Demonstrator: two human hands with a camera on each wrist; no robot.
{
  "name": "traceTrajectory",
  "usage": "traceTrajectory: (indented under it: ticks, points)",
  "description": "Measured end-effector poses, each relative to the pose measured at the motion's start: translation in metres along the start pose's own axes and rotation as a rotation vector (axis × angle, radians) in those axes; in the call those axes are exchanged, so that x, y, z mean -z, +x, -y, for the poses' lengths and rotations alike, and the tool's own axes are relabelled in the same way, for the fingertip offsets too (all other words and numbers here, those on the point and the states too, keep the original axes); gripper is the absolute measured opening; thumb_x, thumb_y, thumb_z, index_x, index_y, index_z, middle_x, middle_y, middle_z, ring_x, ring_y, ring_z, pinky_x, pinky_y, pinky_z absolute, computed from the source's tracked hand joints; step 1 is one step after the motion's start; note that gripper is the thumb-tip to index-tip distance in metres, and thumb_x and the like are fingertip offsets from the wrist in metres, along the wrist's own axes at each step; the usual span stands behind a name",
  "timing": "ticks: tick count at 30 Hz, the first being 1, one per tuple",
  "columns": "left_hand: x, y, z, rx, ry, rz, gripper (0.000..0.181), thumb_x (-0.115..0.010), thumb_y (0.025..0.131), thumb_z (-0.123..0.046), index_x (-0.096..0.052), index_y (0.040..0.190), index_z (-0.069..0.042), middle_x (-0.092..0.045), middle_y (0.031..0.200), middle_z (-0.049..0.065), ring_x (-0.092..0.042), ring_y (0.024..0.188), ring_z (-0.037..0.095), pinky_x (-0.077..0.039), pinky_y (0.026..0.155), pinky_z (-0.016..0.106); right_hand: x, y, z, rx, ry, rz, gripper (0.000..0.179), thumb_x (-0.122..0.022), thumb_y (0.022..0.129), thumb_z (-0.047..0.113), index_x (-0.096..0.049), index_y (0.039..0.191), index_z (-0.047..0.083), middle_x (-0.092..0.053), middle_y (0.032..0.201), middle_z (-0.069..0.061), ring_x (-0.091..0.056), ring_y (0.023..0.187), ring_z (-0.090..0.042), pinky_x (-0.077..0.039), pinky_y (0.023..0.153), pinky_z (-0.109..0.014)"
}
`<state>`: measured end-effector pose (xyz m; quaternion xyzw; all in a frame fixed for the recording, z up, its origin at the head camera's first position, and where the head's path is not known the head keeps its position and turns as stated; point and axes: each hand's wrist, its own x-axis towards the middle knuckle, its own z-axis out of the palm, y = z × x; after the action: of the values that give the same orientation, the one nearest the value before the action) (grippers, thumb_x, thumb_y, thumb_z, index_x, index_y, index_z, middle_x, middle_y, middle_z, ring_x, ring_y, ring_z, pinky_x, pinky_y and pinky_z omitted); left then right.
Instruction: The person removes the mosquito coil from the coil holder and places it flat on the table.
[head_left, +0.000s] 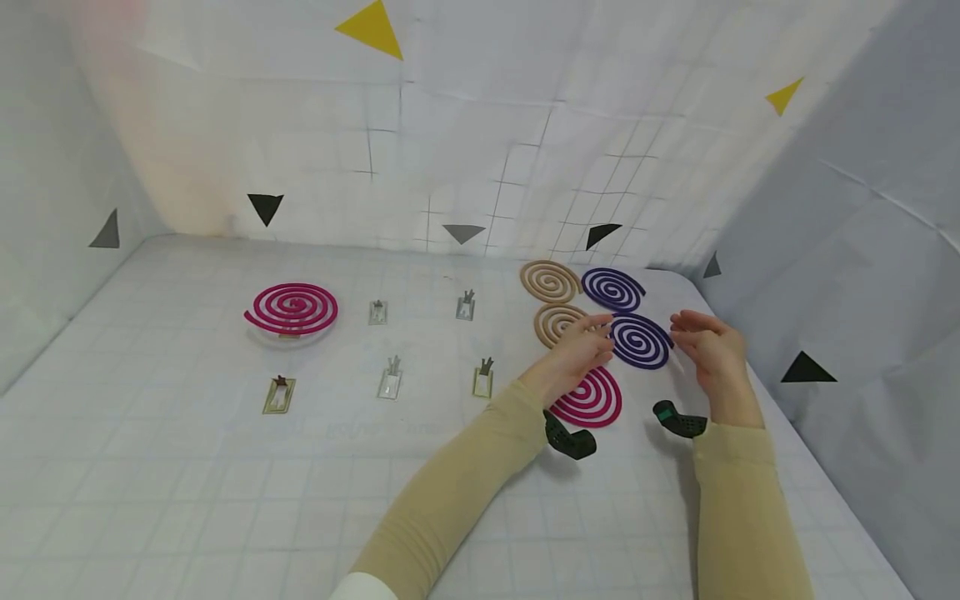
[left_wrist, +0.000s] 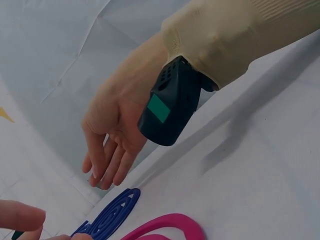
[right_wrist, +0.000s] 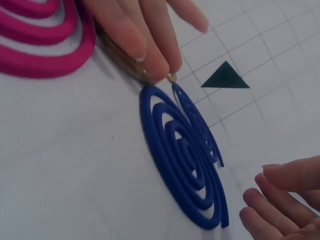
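Observation:
My left hand [head_left: 573, 357] hovers over the mosquito coils with its fingers loosely extended and nothing held. Beneath it lie a lower tan coil [head_left: 546, 327], partly hidden, and a pink coil [head_left: 613, 400]. In the right wrist view its fingertips show close above the end of the near blue coil [right_wrist: 155, 135]. On the other side of that coil is my right hand [head_left: 714, 346], raised, fingers relaxed and empty, palm toward the left hand. Another blue coil [head_left: 613, 289] and another tan coil [head_left: 550, 282] lie farther back, edges close together.
Toward the left, a pink coil [head_left: 296, 309] sits raised on a small metal stand. Several more small metal stands, such as a gold one [head_left: 279, 396] and a silver one [head_left: 390, 383], stand across the table [head_left: 225, 517]. White sheeting [head_left: 480, 150] walls the back and sides.

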<state>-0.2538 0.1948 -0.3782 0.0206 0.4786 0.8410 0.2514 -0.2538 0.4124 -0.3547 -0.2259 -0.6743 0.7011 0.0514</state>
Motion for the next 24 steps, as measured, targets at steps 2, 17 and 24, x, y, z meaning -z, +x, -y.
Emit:
traceTrajectory:
  ticks: [2, 17, 24]
  points:
    - [0.0, -0.001, -0.002, -0.011, 0.001, -0.011, 0.049, -0.05, 0.095, 0.008, -0.048, 0.144, -0.001, -0.04, 0.155, 0.02, -0.04, 0.143, 0.031, -0.04, 0.114, 0.044, -0.005, -0.002, 0.005, 0.009, -0.021, 0.004, 0.046, -0.063, 0.092, -0.004, -0.057, 0.135, 0.013, -0.063, 0.124, 0.002, -0.055, 0.123, -0.016, -0.042, 0.108, -0.024]
    - [-0.007, -0.005, -0.013, -0.095, 0.081, -0.057, 0.053, -0.056, 0.091, 0.006, -0.049, 0.143, -0.002, -0.047, 0.152, 0.016, -0.044, 0.141, 0.03, -0.044, 0.11, 0.038, -0.035, -0.029, 0.041, 0.166, -0.19, 0.071, 0.053, -0.069, 0.093, 0.012, -0.053, 0.144, 0.017, -0.053, 0.146, -0.004, -0.053, 0.129, -0.016, -0.037, 0.115, -0.029]
    - [0.001, -0.031, -0.031, -0.097, 0.234, -0.123, 0.052, -0.057, 0.087, 0.004, -0.057, 0.138, -0.008, -0.055, 0.145, 0.012, -0.058, 0.104, 0.011, -0.05, 0.089, 0.025, -0.045, -0.046, 0.047, 0.223, -0.148, 0.113, 0.05, -0.068, 0.094, 0.01, -0.055, 0.142, 0.015, -0.056, 0.144, -0.005, -0.054, 0.127, -0.016, -0.04, 0.112, -0.026]
